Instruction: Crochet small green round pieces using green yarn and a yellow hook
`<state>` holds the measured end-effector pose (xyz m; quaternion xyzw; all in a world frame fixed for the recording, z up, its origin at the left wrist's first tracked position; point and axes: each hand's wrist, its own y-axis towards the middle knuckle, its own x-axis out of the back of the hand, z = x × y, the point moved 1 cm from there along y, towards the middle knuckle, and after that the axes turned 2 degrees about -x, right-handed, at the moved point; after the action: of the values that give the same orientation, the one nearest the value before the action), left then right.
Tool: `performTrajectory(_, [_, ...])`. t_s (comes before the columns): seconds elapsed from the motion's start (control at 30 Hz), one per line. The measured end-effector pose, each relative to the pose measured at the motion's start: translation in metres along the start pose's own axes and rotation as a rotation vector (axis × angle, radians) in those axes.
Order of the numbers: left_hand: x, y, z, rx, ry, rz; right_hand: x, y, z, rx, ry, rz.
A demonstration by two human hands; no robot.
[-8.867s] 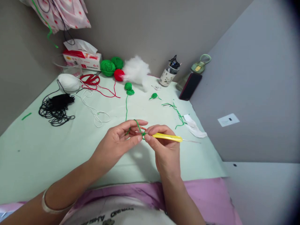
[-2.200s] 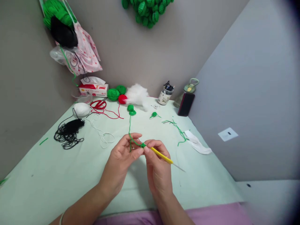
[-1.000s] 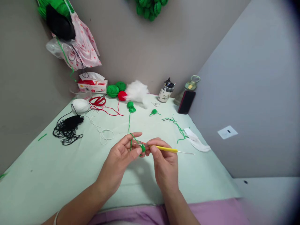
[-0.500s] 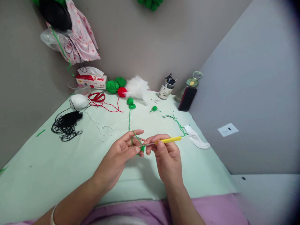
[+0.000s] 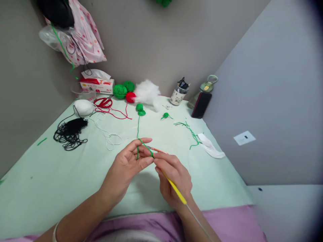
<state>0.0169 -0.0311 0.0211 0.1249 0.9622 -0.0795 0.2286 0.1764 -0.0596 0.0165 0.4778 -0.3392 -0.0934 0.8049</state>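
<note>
Over the pale green tabletop (image 5: 75, 181), your left hand (image 5: 126, 164) is pinching a small green yarn piece (image 5: 151, 154), and your right hand (image 5: 175, 174) is gripping a yellow-handled hook (image 5: 178, 192), its tip hidden. Beyond, a green strand (image 5: 138, 127) is running to a small green bundle (image 5: 141, 113) near white fluff (image 5: 147, 92).

The fibre stuffing (image 5: 147, 93) is fluffy and matt. Left of it, the tissue box (image 5: 97, 86) is smooth printed card and the red yarn ball (image 5: 130, 97) matt. Right of it, the phone (image 5: 202, 105) has a smooth screen. In front of it, the crochet hook (image 5: 174, 188) joins smooth yellow plastic to bare metal, above a matt table cover (image 5: 75, 178).
</note>
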Motion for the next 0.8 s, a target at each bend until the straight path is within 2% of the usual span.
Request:
performTrajectory(0.17, [-0.001, 0.002, 0.002, -0.011, -0.006, -0.007, 0.001, 0.0, 0.002, -0.023, 0.027, 0.001])
performTrajectory(0.33, [-0.004, 0.0, 0.003, -0.062, -0.017, -0.031, -0.001, -0.007, 0.005, -0.104, -0.084, 0.005])
performTrajectory(0.5, [-0.007, -0.003, 0.005, -0.127, -0.003, -0.069, -0.004, 0.001, 0.014, -0.271, 0.193, -0.021])
performTrajectory(0.57, [-0.007, -0.003, 0.006, -0.153, 0.006, -0.099, -0.007, 0.002, 0.016, -0.318, 0.227, -0.004])
performTrajectory(0.7, [-0.009, -0.004, 0.004, -0.155, -0.034, -0.112, -0.014, -0.008, 0.014, -0.187, 0.053, -0.052])
performTrajectory(0.8, [-0.01, -0.004, 0.001, -0.013, -0.144, -0.069, -0.017, -0.017, 0.009, -0.082, -0.061, -0.064])
